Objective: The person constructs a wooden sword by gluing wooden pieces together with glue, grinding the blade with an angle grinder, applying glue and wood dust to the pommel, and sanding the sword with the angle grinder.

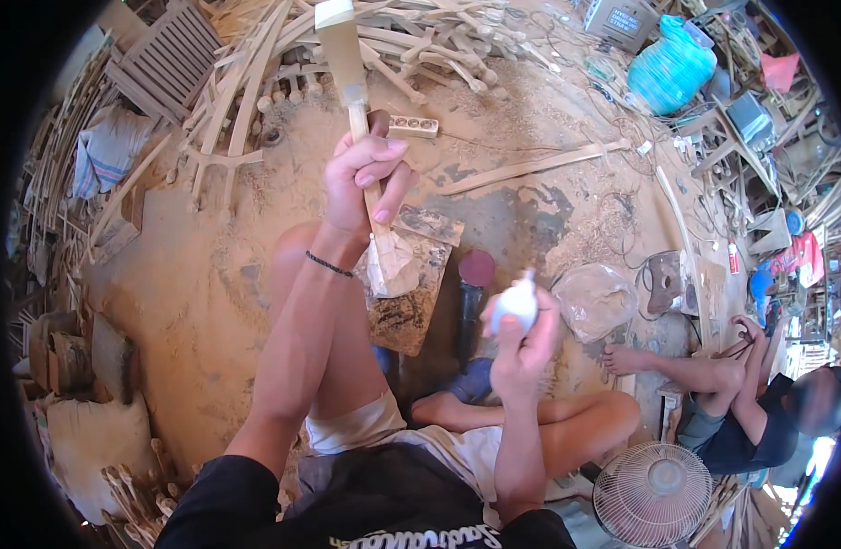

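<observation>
My left hand (373, 178) is raised ahead of me, fingers wrapped round the thin shaft of a pale wooden piece (341, 57). The piece widens into a flat block at its upper end; its lower end points down at a clear plastic bag (398, 265). That bag lies on a worn wooden board (407, 316) in front of my legs. In my right hand (523, 352) is a small white squeeze bottle (516, 306), its narrow nozzle upward. Left of the bottle, apart from it, stands a dark power tool (469, 316) with a round dark-red disc (476, 268).
Heaped curved wooden parts (402, 55) fill the far side, with a power strip (411, 126) before them. A fan (654, 494) stands near right, beside a seated person (750, 412). A plastic-wrapped round bundle (596, 302) and a long wooden strip (539, 167) lie on the dusty floor.
</observation>
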Action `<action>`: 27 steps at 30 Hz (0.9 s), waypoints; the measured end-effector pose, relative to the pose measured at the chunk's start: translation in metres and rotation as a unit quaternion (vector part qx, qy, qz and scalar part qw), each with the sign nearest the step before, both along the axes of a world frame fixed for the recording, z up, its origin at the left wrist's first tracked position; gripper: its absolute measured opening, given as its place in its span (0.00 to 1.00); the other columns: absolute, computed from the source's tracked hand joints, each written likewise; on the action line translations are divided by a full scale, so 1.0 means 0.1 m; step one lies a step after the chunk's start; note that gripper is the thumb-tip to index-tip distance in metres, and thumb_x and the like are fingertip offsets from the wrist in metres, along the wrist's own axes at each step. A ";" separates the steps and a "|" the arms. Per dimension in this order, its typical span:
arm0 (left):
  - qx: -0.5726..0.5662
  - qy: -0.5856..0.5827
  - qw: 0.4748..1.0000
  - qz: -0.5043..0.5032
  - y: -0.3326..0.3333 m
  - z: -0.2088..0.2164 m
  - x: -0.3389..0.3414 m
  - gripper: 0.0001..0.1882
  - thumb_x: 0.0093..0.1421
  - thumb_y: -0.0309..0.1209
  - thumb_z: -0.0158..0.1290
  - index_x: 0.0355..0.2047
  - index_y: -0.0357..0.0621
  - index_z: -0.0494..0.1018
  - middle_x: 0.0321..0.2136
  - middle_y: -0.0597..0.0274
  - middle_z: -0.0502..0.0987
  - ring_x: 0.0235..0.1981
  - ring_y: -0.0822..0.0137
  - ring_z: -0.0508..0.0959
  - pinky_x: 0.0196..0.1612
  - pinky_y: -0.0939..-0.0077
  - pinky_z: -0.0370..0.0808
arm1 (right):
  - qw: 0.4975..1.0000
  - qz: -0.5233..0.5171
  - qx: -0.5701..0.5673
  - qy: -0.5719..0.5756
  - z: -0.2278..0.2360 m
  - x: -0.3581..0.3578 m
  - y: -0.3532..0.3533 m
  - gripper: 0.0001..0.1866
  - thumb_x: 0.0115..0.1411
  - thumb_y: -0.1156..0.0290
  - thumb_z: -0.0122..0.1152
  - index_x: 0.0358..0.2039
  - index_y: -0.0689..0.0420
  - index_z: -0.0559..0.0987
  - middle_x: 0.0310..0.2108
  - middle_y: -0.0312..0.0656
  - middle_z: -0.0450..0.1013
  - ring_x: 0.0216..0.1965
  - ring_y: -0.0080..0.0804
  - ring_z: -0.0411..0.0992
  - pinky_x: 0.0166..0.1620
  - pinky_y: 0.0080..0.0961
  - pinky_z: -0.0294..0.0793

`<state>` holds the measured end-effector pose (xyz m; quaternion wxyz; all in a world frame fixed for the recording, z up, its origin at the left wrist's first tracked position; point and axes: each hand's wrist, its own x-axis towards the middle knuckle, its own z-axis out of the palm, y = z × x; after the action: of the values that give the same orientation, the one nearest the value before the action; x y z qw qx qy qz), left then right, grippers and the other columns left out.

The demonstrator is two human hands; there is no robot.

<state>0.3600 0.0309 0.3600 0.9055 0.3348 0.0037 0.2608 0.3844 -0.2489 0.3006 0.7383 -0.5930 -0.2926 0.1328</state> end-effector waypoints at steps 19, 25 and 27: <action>0.034 0.003 0.999 0.019 0.04 0.06 -0.01 0.10 0.66 0.22 0.47 0.33 0.51 0.59 0.09 0.79 0.56 0.02 0.70 0.60 0.10 0.72 0.54 | 0.981 -0.030 -0.127 -0.144 0.80 -0.20 0.49 0.11 0.63 0.71 0.78 0.40 0.62 0.84 0.30 0.33 0.80 0.29 0.14 0.72 0.32 0.17 0.69; 0.053 0.003 0.998 0.028 0.02 0.05 0.02 0.10 0.66 0.23 0.47 0.32 0.52 0.58 0.09 0.79 0.57 0.02 0.71 0.60 0.12 0.74 0.53 | 0.981 -0.043 -0.131 -0.139 0.82 -0.19 0.51 0.11 0.63 0.71 0.77 0.39 0.62 0.84 0.29 0.32 0.80 0.29 0.13 0.71 0.32 0.16 0.69; 0.069 0.018 0.997 0.037 0.02 0.04 0.02 0.10 0.66 0.24 0.48 0.31 0.52 0.58 0.09 0.79 0.57 0.02 0.72 0.59 0.13 0.75 0.53 | 0.984 -0.037 -0.124 -0.121 0.82 -0.20 0.51 0.10 0.64 0.72 0.77 0.39 0.62 0.84 0.28 0.32 0.80 0.29 0.13 0.71 0.32 0.15 0.69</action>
<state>0.3617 0.0328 0.3636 0.8696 0.4011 0.0146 0.2877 0.3646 -0.1980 0.3829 0.6229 -0.7017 -0.3391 0.0682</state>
